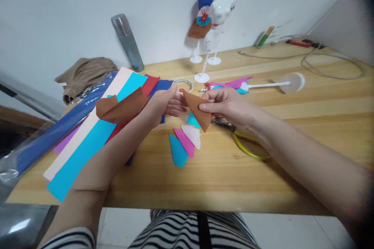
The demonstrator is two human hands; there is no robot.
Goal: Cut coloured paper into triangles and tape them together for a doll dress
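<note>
My right hand [223,103] pinches a brown crepe paper piece [197,111], cut to a pointed shape, above the table. Close to its left edge is my left hand [171,101], palm turned inward and fingers stretched out. Below them lie cut paper petals: a blue one [178,151], a magenta one [185,142] and a pale pink one [191,135]. Another blue piece [193,120] is partly covered by the brown one. Scissors with yellow handles [248,149] rest under my right forearm, which hides part of them.
Paper strips [87,155] and a curled brown sheet [122,107] lie at left. Behind stand a thermos [128,42] and small white mannequins [220,11], one dressed in paper. Another mannequin stand [269,85] lies on its side. A tape roll [187,82] and a cable [306,62] are farther back.
</note>
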